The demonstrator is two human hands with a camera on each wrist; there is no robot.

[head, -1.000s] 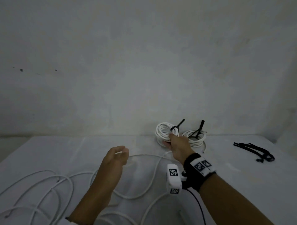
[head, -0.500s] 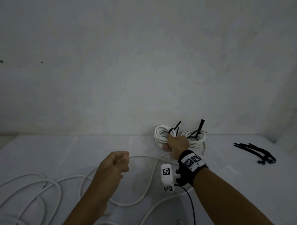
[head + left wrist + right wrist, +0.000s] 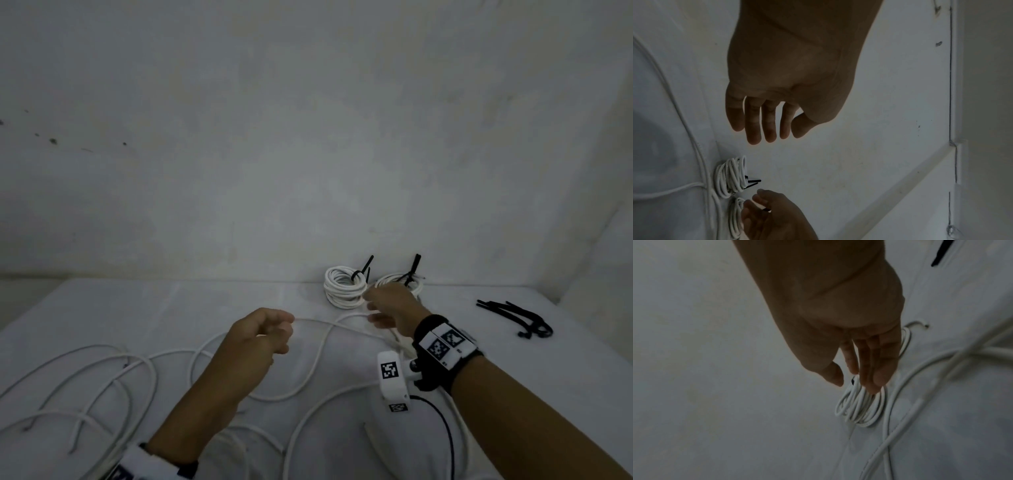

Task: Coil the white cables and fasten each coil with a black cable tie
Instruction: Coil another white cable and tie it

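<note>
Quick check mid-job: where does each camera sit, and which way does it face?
Head: worn high, looking forward and down at the white table; both forearms show.
Left wrist: looks along the left hand toward the wall.
Right wrist: looks along the right hand at the table.
Shared: all three show the tied white cable coil.

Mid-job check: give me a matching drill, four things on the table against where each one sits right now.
Things:
1. tied coils
2. spare ties
3. loose cable
4. right hand

Places:
A. sprawled over the near left
B. far right, alone
C. at the back, by the wall
D. just in front of the coils

Pairs: 1-C, 2-B, 3-A, 4-D
</note>
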